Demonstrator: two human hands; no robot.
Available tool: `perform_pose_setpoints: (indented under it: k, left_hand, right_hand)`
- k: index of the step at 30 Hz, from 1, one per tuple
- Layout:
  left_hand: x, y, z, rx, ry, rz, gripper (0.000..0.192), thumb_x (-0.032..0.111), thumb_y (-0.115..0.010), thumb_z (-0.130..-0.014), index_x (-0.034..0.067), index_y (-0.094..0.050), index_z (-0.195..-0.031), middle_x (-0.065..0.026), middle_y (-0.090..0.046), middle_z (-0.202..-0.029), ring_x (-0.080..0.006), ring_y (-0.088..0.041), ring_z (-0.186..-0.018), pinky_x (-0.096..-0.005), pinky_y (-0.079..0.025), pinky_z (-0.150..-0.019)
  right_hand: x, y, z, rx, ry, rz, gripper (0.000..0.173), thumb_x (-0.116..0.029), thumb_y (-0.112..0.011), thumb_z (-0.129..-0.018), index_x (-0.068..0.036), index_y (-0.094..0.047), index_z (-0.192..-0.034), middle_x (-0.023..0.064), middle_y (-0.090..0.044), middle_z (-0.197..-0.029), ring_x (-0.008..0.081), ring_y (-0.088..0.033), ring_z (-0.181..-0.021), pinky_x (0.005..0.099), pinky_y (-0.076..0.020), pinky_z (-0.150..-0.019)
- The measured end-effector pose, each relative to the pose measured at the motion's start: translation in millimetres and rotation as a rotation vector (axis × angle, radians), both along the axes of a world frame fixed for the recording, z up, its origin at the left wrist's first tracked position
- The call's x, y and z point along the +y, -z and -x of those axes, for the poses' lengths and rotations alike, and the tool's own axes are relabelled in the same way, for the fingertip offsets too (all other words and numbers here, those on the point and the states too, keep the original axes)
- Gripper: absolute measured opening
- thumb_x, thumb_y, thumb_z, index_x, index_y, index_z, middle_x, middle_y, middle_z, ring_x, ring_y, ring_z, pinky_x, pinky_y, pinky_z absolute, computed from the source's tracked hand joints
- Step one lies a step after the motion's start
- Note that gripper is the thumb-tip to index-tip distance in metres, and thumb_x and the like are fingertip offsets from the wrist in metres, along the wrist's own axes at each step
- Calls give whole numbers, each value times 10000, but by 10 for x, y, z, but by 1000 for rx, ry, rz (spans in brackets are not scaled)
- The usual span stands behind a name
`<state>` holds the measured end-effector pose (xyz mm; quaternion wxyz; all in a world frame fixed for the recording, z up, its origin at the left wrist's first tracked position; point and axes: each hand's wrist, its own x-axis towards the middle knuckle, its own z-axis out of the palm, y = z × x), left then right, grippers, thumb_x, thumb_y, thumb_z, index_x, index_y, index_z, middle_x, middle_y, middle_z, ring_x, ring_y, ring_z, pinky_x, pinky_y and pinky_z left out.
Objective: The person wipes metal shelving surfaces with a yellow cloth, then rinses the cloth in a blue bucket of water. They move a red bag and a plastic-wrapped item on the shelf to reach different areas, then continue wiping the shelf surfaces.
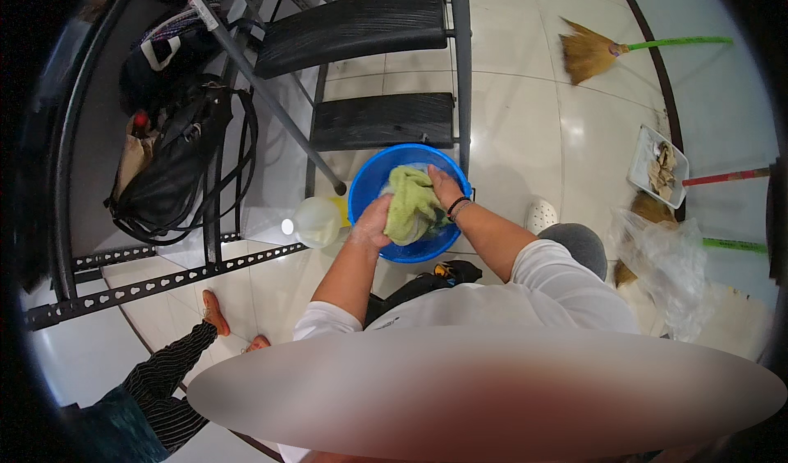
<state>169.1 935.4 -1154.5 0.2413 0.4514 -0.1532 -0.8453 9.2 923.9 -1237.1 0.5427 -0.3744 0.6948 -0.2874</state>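
A bunched yellow-green cloth (409,207) is held between my two hands over a blue plastic basin (364,183). My left hand (373,221) grips its left side, and my right hand (444,187) grips the upper right side. Some suds show in the basin behind the cloth; the cloth hides most of the inside. Dark bracelets circle my right wrist. Close by the basin's left side is a translucent plastic jug (317,221) with a white cap and a yellow label.
A grey stepladder with black treads (383,121) stands just beyond the basin. Black bags (178,155) rest on a metal rack at left. Along the right wall are a broom (588,53), a white dustpan (640,155) and a clear plastic bag (665,266). Another person's legs (166,370) show lower left.
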Motion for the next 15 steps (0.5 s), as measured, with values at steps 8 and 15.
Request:
perform_pose_setpoints:
  k: [8, 15]
  left_hand:
    - [66, 503, -273, 169, -420, -139, 406, 333, -369, -859, 72, -467, -1154, -108, -503, -1151, -272, -479, -1055, -414, -370, -910]
    - [120, 1059, 120, 441, -466, -51, 420, 374, -392, -868, 89, -447, -1173, -116, -502, -1128, -263, -471, -1044, -402, -354, -923]
  right_hand:
    - [242, -139, -432, -1020, 114, -199, 449, -410, -491, -814, -35, -522, -1061, 151, -554, -1059, 238, -543, -972, 367, -426, -831]
    - [397, -157, -651, 311, -205, 489, 419, -383, -577, -702, 6, -606, -856, 231, -589, -847, 332, -587, -805, 359, -471, -703]
